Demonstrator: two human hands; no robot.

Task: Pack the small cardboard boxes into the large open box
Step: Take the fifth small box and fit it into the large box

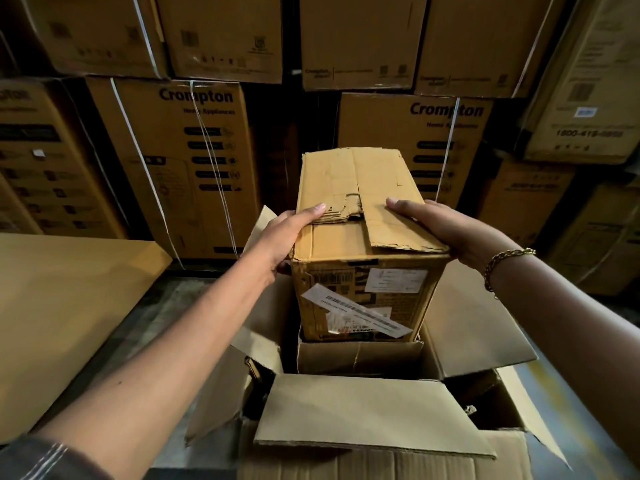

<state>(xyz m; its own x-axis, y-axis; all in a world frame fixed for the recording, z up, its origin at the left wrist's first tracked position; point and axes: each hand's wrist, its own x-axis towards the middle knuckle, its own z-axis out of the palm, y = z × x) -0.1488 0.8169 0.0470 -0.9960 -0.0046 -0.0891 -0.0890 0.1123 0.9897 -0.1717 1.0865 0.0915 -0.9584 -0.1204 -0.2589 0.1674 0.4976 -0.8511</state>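
Holding the small cardboard box (363, 292) from both sides, the two hands keep it upright in the mouth of the large open box (374, 410).

From the head camera, the left hand (294, 230) grips the top left edge. Its thumb lies on the torn top flap and its fingers go down the left side. The right hand (446, 230), with a bracelet (502, 265) on the wrist, holds the top right edge with its thumb on top. Its other fingers are hidden behind the box, so I cannot tell how they curl.

The bottom of the box is down at another small box (360, 356), open at the top, that sits inside the big one. I cannot tell if it rests there yet. The big box's flaps stick out on all sides.

The cardboard looks stiff but worn. The top flaps are ripped and loose, so they are a bad place to pull. I think the side walls and the bottom edges are the safe places to hold. Two hands on it hint that it has some weight. The stickers on the near face may be a bit slippery.

Big stacked cartons (187, 161) fill the far wall, and a flat cardboard sheet (62, 306) lies at the left.
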